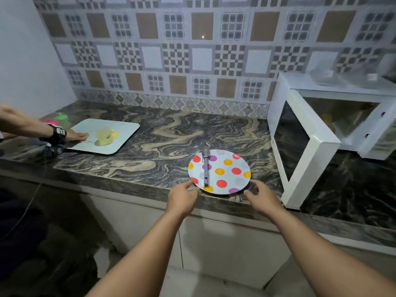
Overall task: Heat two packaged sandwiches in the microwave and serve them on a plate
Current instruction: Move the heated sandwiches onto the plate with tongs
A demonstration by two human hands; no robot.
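A round plate (229, 175) with coloured dots lies near the front edge of the marble counter, with a grey utensil (206, 168) lying across its left side. My left hand (183, 195) is at the plate's near-left rim, fingers apart, touching or nearly touching it. My right hand (260, 197) is just off the near-right rim, fingers spread, holding nothing. The white microwave (362, 125) stands at the right with its door (300, 146) swung open toward the plate. Something yellowish shows dimly inside the cavity. A yellow item (106, 137), blurred, lies on a pale tray (120, 130) at the left.
Another person's hand (75, 137) with a dark wrist device rests on the tray's left edge. Pink and green blurred objects (56, 120) sit behind that arm. A cable hangs off the counter's left front. Clear containers (334, 77) stand on the microwave. A tiled wall backs the counter.
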